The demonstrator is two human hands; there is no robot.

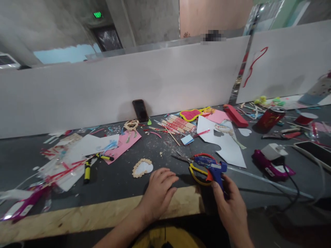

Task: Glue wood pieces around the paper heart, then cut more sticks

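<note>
Near the front edge of the dark tabletop (116, 184), tool handling seems in hand, the next move likely calling for a steady grip: the right hand (231, 206) has fingers clamped on a blue plastic glue gun (213, 166), orange-triggered, overlapping yellow-and-red-handled metal scissors (191, 167). The left hand (159, 189), seemingly empty, extends its fingers beside a white, partly tan-edged paper heart (144, 168).

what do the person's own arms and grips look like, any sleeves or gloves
Both grips are bare human hands, five-fingered and ungloved: the left grip and the right grip. No ring, watch or marking can be made out. The left forearm shows no sleeve; the right one is mostly out of frame.
</note>
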